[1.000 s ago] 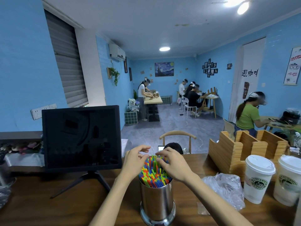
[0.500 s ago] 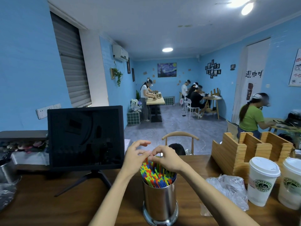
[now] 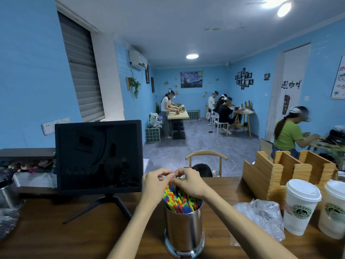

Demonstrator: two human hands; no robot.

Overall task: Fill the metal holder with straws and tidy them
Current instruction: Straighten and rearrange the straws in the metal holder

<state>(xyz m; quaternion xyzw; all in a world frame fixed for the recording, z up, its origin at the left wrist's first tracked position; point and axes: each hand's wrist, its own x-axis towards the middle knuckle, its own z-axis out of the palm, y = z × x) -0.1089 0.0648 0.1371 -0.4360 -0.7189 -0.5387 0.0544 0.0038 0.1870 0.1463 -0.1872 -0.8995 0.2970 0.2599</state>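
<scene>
A shiny metal holder [image 3: 183,228] stands upright on the dark wooden counter, near its front edge. It is packed with several colourful straws [image 3: 182,201] whose tips stick out above the rim. My left hand [image 3: 155,185] curls round the left side of the bundle's top. My right hand [image 3: 188,182] curls round its far right side. The fingertips of both hands meet above the straws, and the far straw tips are hidden behind them.
A black monitor [image 3: 99,156] on a tripod stand is at the left. A crumpled clear plastic bag [image 3: 261,219], two lidded paper cups [image 3: 300,206] and a wooden organiser [image 3: 280,174] stand at the right. A second metal holder [image 3: 7,193] sits far left.
Both hands have closed inward round the top of the straw bundle until their fingertips meet. The straws stand gathered tighter. The holder has stayed in place.
</scene>
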